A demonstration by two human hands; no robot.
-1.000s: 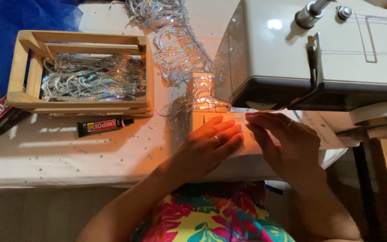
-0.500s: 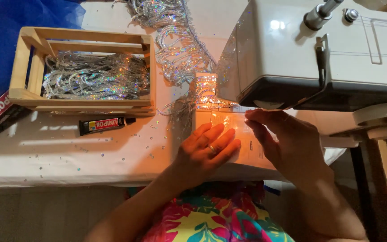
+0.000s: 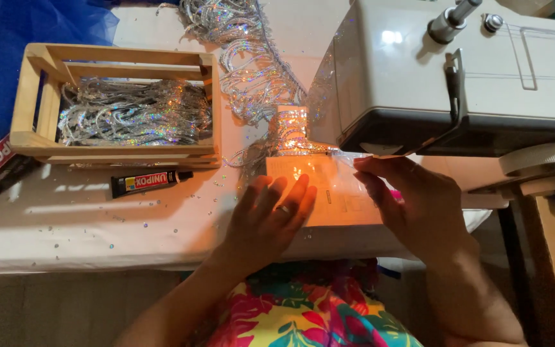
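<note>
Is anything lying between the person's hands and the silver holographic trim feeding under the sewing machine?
Nothing visible does. The left hand lies flat on the lit machine bed just below the silver holographic sequin trim; the right hand rests beside it, under the white sewing machine.

Warm lamp glow just beyond the fingers, cooler and dimmer everywhere else.

An orange light spills from under the sewing machine (image 3: 457,77) onto the pale fabric (image 3: 342,199), nearly washing it out just ahead of the left hand (image 3: 271,215) and edging the right hand (image 3: 419,209) in amber. A white glare spot sits on the machine's top, beyond the fingers. Holographic fringe (image 3: 252,71) sparkles with hard glints, as does the bundle in the wooden crate (image 3: 33,96) far left of the fingers. The crate casts soft shadows on the counter (image 3: 65,225). Focus holds well; the blue cloth (image 3: 8,51) at the left corner goes dim.
</note>
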